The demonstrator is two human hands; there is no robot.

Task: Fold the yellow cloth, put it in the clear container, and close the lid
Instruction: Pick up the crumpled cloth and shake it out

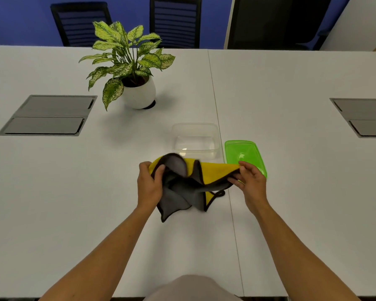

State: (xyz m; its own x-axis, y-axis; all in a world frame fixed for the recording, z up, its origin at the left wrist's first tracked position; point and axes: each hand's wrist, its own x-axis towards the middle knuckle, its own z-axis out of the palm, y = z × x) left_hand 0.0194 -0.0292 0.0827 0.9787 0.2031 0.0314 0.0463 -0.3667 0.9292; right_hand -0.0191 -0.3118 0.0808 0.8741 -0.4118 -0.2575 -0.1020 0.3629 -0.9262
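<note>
The yellow cloth point(213, 172) has a grey reverse side and a dark hem. It hangs crumpled between both hands just above the white table, with lower corners drooping toward the surface. My left hand point(149, 184) grips its left edge, and my right hand point(251, 181) pinches its right corner. The clear container point(195, 139) stands open and empty right behind the cloth. Its green lid point(243, 152) lies flat on the table to the container's right, partly covered by my right hand.
A potted plant point(135, 83) in a white pot stands at the back left of the table point(74, 192). Grey cable hatches sit in the table at the left point(48, 115) and right point(365, 117). Black chairs point(80, 22) stand beyond the far edge.
</note>
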